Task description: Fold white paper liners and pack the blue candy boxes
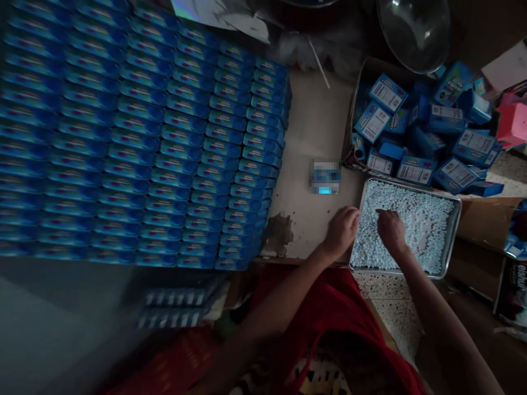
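A metal tray point(454, 236) full of small pale pieces sits at the right end of the table. Over the left part of these pieces point(374, 247) is my right hand point(390, 230), its fingers pinched on something I cannot make out. My left hand point(343, 227) is at the tray's left rim with curled fingers pressed together; whatever it holds, if anything, is hidden. A small blurred item point(325, 177) lies on the table above my left hand.
Stacked blue boxes point(144, 137) cover the left side. Behind the tray, a carton point(354, 109) holds several loose blue boxes point(415, 169). A clear bowl point(415, 33) is at the upper right, beside a pink object point(513, 123). The brown table point(304, 126) has a torn patch.
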Demonstrator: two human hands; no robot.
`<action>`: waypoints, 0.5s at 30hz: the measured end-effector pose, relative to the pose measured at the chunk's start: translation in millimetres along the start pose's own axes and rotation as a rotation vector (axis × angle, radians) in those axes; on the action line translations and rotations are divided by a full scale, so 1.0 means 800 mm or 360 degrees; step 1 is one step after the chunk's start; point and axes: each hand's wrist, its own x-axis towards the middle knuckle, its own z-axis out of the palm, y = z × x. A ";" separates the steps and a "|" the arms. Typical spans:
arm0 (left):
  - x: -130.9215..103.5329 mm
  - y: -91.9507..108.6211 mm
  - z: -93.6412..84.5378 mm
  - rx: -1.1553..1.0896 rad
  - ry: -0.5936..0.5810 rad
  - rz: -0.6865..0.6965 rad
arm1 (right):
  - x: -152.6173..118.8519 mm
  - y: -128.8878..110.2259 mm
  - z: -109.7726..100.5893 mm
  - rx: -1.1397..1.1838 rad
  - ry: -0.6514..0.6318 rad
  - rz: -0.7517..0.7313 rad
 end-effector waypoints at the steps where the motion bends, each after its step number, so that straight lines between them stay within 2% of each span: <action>1: 0.006 -0.016 -0.033 0.0126 0.0125 -0.0025 | 0.005 -0.029 0.010 0.0096 -0.0043 -0.0133; 3: 0.024 -0.048 -0.102 0.0380 0.0331 -0.0098 | 0.022 -0.097 0.025 0.0217 -0.0141 -0.0404; 4: 0.037 -0.061 -0.132 0.0473 0.0384 -0.0131 | 0.032 -0.130 0.031 0.0236 -0.0167 -0.0465; 5: 0.052 -0.073 -0.158 0.0538 0.0389 -0.0151 | 0.043 -0.160 0.037 0.0234 -0.0193 -0.0492; 7: 0.083 -0.089 -0.192 0.0589 0.0233 -0.0125 | 0.064 -0.200 0.046 0.0191 -0.0231 -0.0468; 9: 0.109 -0.098 -0.207 0.0569 0.0035 -0.0061 | 0.080 -0.217 0.053 0.0145 -0.0255 -0.0444; 11: 0.125 -0.102 -0.208 0.0521 -0.0098 -0.0004 | 0.089 -0.218 0.058 0.0118 -0.0256 -0.0443; 15: 0.129 -0.103 -0.203 0.0459 -0.0154 0.0023 | 0.090 -0.215 0.054 0.0042 -0.0282 -0.0416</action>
